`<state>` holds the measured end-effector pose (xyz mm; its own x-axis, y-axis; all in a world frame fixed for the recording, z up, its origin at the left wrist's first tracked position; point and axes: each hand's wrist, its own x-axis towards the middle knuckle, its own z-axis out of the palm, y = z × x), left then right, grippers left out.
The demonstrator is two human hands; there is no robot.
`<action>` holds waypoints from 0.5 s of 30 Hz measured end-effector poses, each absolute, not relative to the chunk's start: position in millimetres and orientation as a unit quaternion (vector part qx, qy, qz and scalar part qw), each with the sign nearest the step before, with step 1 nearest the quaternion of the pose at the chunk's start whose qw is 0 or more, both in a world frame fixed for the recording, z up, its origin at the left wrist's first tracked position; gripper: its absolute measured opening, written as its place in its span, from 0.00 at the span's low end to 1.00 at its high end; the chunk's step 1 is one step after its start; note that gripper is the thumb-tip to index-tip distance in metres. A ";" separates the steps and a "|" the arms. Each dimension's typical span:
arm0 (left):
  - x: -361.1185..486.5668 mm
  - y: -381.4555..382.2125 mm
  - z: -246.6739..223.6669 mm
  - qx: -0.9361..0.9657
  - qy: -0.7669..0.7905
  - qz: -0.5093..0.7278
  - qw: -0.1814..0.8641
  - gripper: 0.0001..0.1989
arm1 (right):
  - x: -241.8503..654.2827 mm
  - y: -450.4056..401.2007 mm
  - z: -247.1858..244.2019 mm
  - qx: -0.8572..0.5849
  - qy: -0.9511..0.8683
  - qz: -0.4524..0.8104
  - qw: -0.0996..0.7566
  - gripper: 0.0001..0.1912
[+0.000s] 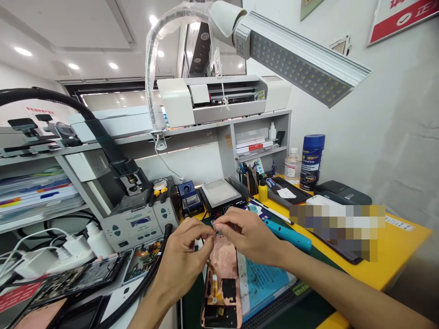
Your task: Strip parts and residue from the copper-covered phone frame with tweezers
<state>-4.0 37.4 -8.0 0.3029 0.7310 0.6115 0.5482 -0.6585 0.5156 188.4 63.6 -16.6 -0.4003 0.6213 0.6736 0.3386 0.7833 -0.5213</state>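
Observation:
A phone screen assembly [222,260] lies with its copper-coloured inner side up, its long side pointing away from me. A gold-brown flex cable [215,288] and black patches show on its near half. Over its far end, my left hand [187,256] is closed in a pinch, thumb against fingers. My right hand [248,233] pinches from the other side, its fingertips almost meeting the left ones. Whatever small piece sits between the fingertips is too small to make out. Beneath the assembly is a blue-and-white printed sheet [262,283] on a dark green mat [308,306].
A grey rework station [137,224] and a hose [151,274] stand left, beside opened phones [89,278]. Behind my hands are a hot plate [221,194] and soldering station [188,196]. A turquoise tool [288,235], yellow bottle [263,189] and spray can [312,162] are right. A lamp [302,59] hangs above.

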 end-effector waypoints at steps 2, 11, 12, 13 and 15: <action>-5.0 37.1 -7.9 0.793 0.400 0.437 0.143 0.07 | 188.0 63.8 -13.4 -0.307 -0.807 0.212 0.458 0.11; -5.0 35.2 -10.4 0.746 0.416 0.486 0.185 0.06 | 185.0 62.0 -11.8 -0.320 -0.779 0.357 0.405 0.16; -4.1 34.9 -10.1 0.741 0.420 0.492 0.178 0.06 | 184.2 60.3 -12.1 -0.322 -0.780 0.349 0.408 0.15; -3.3 34.6 -9.9 0.736 0.424 0.499 0.169 0.06 | 183.3 58.5 -12.4 -0.324 -0.782 0.336 0.413 0.14; -2.0 34.2 -10.0 0.728 0.432 0.511 0.151 0.06 | 181.5 54.9 -12.6 -0.327 -0.790 0.299 0.425 0.11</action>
